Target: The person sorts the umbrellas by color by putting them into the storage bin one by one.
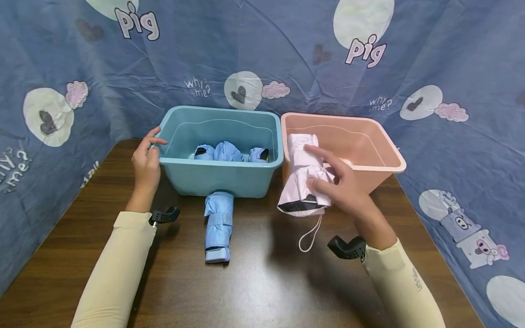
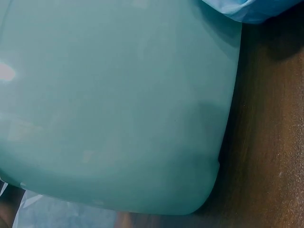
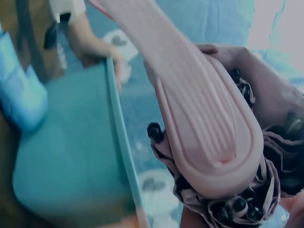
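Observation:
A pink folded umbrella (image 1: pixel 301 157) is held in my right hand (image 1: pixel 348 189), in front of and over the near left side of the pink bin (image 1: pixel 379 169). Its black-lined end tilts toward me, and a wrist cord loop hangs below. The right wrist view shows its oval handle end (image 3: pixel 213 142) and strap close up. My left hand (image 1: pixel 146 159) grips the left rim of the blue bin (image 1: pixel 217 180). Inside that bin lie blue folded umbrellas (image 1: pixel 227 151). Another blue folded umbrella (image 1: pixel 218 228) lies on the table before it.
The two bins stand side by side at the back of the brown wooden table (image 1: pixel 254 291). Behind them hangs a blue cloth (image 1: pixel 205 50) printed with pigs and lettering. Black camera mounts (image 1: pixel 348 247) stick out from both wrists.

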`<action>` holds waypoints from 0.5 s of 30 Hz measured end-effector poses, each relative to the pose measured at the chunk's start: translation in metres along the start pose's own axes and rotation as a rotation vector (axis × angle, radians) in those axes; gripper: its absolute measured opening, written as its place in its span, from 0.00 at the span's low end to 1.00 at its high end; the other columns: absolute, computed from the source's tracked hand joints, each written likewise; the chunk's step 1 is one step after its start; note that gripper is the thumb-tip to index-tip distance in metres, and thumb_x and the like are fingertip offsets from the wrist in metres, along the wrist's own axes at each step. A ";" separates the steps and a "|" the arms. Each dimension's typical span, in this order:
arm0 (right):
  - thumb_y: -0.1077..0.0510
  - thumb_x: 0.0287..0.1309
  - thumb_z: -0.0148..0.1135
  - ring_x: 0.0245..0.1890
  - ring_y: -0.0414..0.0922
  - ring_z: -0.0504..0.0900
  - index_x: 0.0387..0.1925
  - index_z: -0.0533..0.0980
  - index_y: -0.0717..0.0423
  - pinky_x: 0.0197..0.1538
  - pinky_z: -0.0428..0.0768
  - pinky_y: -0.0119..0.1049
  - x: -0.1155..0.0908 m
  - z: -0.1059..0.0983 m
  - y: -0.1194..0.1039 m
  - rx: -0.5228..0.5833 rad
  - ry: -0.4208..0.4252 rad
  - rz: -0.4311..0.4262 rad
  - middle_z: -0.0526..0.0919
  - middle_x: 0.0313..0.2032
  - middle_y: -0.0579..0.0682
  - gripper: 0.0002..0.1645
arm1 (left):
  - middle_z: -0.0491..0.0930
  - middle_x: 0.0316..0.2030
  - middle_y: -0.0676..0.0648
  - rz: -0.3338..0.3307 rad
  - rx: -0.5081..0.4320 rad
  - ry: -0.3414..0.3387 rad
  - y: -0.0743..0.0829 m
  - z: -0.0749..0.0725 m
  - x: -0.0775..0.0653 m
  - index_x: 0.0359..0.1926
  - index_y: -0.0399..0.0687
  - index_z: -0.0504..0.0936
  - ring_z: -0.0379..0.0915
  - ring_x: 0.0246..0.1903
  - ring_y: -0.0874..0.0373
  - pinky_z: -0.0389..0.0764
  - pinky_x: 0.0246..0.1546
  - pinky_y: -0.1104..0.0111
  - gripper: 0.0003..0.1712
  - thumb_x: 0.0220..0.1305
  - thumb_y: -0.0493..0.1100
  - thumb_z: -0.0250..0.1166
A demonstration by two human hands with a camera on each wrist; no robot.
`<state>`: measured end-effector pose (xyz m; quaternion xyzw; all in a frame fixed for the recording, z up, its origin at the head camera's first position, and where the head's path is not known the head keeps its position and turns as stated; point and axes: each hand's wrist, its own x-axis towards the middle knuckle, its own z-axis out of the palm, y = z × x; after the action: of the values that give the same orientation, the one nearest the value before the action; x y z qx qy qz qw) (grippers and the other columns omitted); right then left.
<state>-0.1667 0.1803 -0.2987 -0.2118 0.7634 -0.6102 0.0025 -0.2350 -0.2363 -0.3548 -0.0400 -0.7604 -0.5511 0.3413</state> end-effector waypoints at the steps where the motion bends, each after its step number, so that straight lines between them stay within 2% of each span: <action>1: 0.65 0.55 0.61 0.36 0.49 0.80 0.68 0.67 0.43 0.35 0.81 0.36 0.003 -0.006 0.000 -0.005 0.020 -0.002 0.70 0.49 0.57 0.38 | 0.71 0.62 0.39 0.004 0.004 0.002 0.001 0.000 -0.001 0.40 0.23 0.75 0.62 0.66 0.51 0.60 0.45 0.72 0.19 0.59 0.32 0.40; 2: 0.66 0.55 0.60 0.37 0.48 0.80 0.68 0.67 0.44 0.35 0.81 0.35 0.006 -0.012 0.000 -0.012 0.039 -0.007 0.69 0.49 0.57 0.38 | 0.71 0.62 0.39 0.005 0.007 0.005 0.002 0.000 -0.001 0.40 0.23 0.75 0.61 0.66 0.51 0.60 0.47 0.72 0.19 0.59 0.32 0.40; 7: 0.66 0.54 0.59 0.39 0.46 0.76 0.67 0.68 0.43 0.34 0.80 0.31 0.020 -0.039 -0.001 -0.042 0.121 -0.015 0.67 0.49 0.56 0.38 | 0.72 0.62 0.39 0.006 0.011 0.018 0.002 0.001 -0.002 0.40 0.23 0.75 0.62 0.65 0.50 0.59 0.43 0.72 0.19 0.59 0.31 0.41; 11: 0.68 0.53 0.59 0.37 0.44 0.76 0.66 0.70 0.47 0.31 0.78 0.28 0.032 -0.061 0.001 -0.008 0.174 -0.031 0.67 0.50 0.55 0.37 | 0.73 0.61 0.38 0.018 0.004 0.022 0.001 0.002 -0.001 0.39 0.23 0.76 0.63 0.65 0.49 0.59 0.40 0.73 0.18 0.58 0.32 0.41; 15: 0.69 0.53 0.62 0.37 0.42 0.75 0.64 0.72 0.47 0.31 0.77 0.27 0.047 -0.082 0.005 0.025 0.222 0.003 0.68 0.50 0.53 0.36 | 0.73 0.61 0.38 0.032 -0.001 0.029 0.000 0.002 0.000 0.38 0.23 0.76 0.64 0.64 0.48 0.60 0.42 0.73 0.18 0.58 0.31 0.41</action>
<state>-0.2330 0.2422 -0.2705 -0.1419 0.7516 -0.6394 -0.0783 -0.2357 -0.2344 -0.3551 -0.0445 -0.7543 -0.5467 0.3608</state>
